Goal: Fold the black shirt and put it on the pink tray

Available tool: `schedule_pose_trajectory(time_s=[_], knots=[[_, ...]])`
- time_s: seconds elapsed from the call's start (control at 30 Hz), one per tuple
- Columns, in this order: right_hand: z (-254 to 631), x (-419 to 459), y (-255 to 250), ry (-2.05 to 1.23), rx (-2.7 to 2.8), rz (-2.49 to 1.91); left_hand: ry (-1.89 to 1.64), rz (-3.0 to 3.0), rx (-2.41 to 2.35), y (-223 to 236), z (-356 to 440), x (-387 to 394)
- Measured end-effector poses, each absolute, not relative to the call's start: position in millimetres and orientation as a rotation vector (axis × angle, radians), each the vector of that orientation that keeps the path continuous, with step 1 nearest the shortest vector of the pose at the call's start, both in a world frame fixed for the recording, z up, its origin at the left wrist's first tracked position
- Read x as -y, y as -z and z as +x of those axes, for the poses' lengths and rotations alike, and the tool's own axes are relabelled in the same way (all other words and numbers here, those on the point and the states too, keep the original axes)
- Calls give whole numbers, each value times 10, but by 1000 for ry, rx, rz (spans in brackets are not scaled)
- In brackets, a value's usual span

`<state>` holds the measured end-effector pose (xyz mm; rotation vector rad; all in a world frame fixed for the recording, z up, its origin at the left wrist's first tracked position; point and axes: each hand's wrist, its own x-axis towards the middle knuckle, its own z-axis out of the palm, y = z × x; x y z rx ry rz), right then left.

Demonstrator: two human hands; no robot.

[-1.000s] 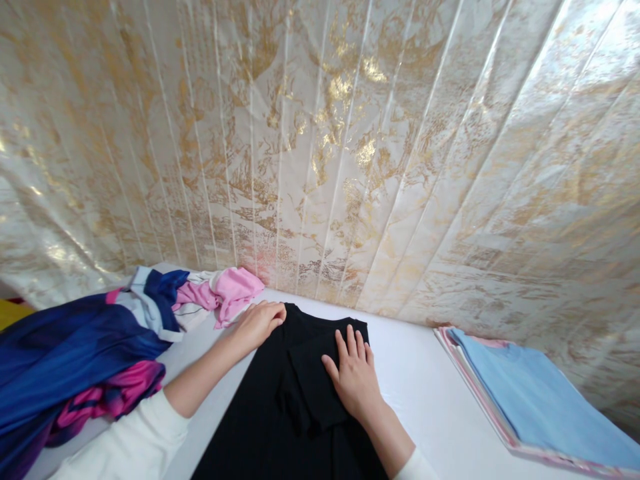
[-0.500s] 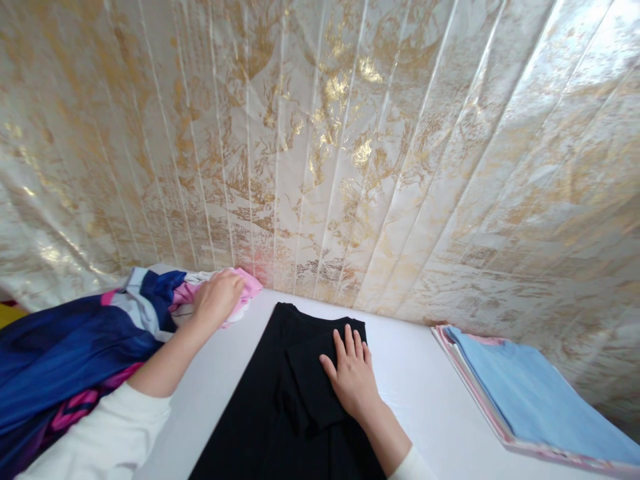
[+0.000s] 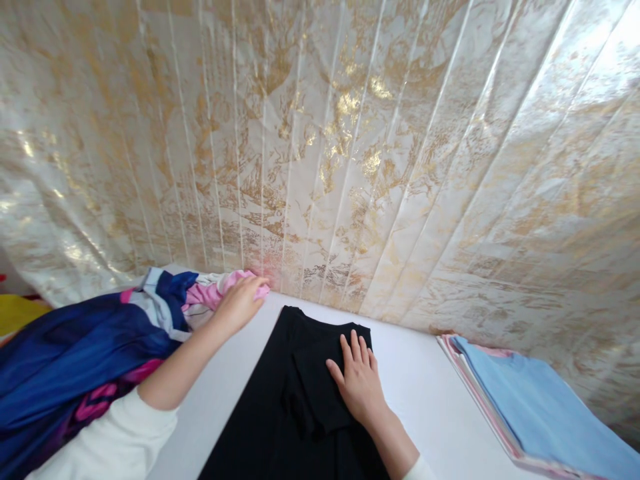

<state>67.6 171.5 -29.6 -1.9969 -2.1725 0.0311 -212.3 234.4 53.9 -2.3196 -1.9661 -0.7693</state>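
A black long-sleeved top [image 3: 265,400] lies spread on the white table, its neckline toward the wall and one sleeve [image 3: 317,383] folded inward across the body. My right hand [image 3: 357,380] rests flat on that folded part near the shoulder, fingers spread. At the left, my left hand [image 3: 240,307] is over the right end of a crumpled pink garment [image 3: 207,293], touching it. Its fingers are loosely bent, with pink cloth showing between fingertips and thumb. A dark blue garment [image 3: 75,353] with light grey and magenta parts lies heaped beside my left forearm.
On the right, a stack of folded clothes [image 3: 543,393] has a light blue piece on top. Behind the white table [image 3: 415,387] rises a wall covering [image 3: 320,147] with gold patterns. Something yellow [image 3: 20,313] shows at the far left.
My left hand has moved right along the pink garment, and its fingers have loosened from a closed shape. My right hand stays flat on the black top. The view has shifted slightly left.
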Motion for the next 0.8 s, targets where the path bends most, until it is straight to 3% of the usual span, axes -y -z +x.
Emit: schedule_pose_trajectory(time_s=[0.3, 0.53, 0.8], knots=[[1310, -2076, 340, -81, 1994, -1848, 522, -2886, 1678, -195, -1258, -1906], [1715, -2377, 285, -123, 1879, -1781, 429, -3330, 1118, -147, -850, -1665], [1625, -2598, 314, -235, 1830, -1709, 246, -3362, 1122, -48, -666, -1612]])
